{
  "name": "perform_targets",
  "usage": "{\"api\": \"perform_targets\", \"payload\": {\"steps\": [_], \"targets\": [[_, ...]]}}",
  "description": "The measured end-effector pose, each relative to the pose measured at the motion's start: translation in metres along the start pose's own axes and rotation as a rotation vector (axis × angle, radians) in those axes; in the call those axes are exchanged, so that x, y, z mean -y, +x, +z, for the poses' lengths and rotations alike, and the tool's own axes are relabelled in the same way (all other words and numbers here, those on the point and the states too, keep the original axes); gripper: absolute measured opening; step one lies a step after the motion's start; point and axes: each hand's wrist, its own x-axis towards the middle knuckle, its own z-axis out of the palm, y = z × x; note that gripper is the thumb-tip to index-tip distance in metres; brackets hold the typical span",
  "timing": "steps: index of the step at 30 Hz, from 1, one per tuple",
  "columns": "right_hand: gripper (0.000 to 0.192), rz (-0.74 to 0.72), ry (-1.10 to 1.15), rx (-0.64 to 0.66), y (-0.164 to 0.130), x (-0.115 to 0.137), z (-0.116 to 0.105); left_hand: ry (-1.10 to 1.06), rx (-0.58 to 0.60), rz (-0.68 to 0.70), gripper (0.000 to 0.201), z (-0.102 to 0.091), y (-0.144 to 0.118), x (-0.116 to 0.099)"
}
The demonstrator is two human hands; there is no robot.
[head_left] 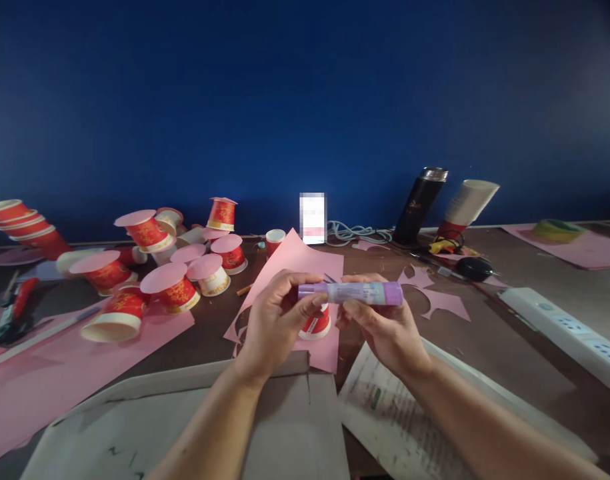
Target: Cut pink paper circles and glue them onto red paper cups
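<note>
Purple tube (357, 293): level, axis hand-to-hand; smooth, cylindrical
Left hand (277, 320): pinching left end
Right hand (385, 327): pinching right half

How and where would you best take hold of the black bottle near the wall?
Probably around mid-body, coming from the front: the black bottle is a tall, straight cylinder with no visible handle, and the stacked cups stand close on its right.

The left forearm (217, 423) and the right forearm (485, 423) were seen bare down to the lower edge of the view. The left hand (275, 321) and the right hand (392, 330) were likewise seen uncovered.
</note>
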Motion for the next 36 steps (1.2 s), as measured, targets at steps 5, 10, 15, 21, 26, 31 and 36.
{"api": "perform_targets", "payload": {"steps": [5,10,15,21,26,31,36], "targets": [[0.022,0.050,0.067,0.017,0.002,-0.001,-0.001,0.025,0.027,-0.064,0.026,-0.003,0.001,-0.002],[0.020,0.090,0.124,0.017,0.004,0.000,-0.001,-0.021,0.055,-0.080,0.027,-0.004,0.001,-0.002],[0.021,0.141,0.194,0.068,0.005,0.002,0.002,-0.051,0.055,-0.065,0.025,-0.004,0.002,0.001],[0.017,0.130,0.186,0.089,0.004,0.002,0.006,-0.040,0.083,-0.054,0.025,-0.003,0.003,0.003],[0.020,0.129,0.153,0.092,0.002,0.003,0.010,-0.004,0.061,-0.009,0.022,-0.002,0.001,0.004],[0.019,0.127,0.144,0.096,0.000,0.004,0.012,0.050,0.045,0.036,0.022,0.000,-0.001,0.006],[0.019,0.115,0.146,0.111,0.004,0.002,0.009,0.039,0.057,0.006,0.030,-0.003,0.000,0.000]]}}
